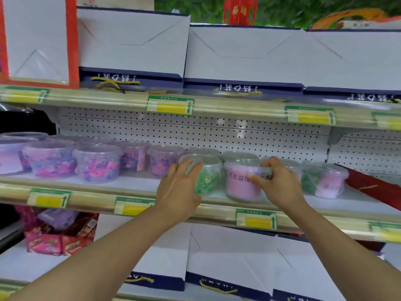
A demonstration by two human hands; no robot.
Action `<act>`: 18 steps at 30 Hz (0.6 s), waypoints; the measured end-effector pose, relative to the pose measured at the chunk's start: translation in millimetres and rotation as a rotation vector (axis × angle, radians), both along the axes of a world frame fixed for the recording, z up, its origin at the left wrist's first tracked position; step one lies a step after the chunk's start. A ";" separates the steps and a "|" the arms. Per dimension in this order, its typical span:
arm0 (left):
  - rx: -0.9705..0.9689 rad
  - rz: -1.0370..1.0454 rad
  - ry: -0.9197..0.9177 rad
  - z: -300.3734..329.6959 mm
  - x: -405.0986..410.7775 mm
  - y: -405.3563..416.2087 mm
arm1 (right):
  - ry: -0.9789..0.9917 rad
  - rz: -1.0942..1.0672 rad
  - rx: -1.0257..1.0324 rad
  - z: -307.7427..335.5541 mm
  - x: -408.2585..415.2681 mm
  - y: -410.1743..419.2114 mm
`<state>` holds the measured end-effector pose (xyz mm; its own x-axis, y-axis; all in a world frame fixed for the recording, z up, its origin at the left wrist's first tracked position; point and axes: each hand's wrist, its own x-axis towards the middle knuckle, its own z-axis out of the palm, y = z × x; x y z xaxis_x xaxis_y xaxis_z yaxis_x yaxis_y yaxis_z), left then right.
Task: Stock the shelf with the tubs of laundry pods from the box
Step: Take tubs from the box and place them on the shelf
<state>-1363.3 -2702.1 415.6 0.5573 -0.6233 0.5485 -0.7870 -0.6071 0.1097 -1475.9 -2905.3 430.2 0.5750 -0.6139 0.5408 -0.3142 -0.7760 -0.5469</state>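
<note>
Left grip (pixel 181 187) cupping green-pod tub (pixel 206 177), right grip (pixel 280 181) pinching pink-label tub (pixel 244 183), both tubs on shelf (pixel 86 181)

The middle shelf (pixel 91 183) is pale, with a perforated white back panel (pixel 195 131) and yellow-green price labels (pixel 256 220) along its front edge. On it stands a row of clear tubs: tubs of pink and blue pods (pixel 97 164) at the left, tubs with green pods (pixel 206 177) and a pink-labelled tub (pixel 240 185) in the middle. A dark red box (pixel 377 187) lies tilted at the right end.
</note>
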 end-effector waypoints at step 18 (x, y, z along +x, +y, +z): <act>0.022 0.013 0.102 -3.1 -23.3 4.7 | 0.276 -0.008 -0.350 -11.2 -43.3 28.0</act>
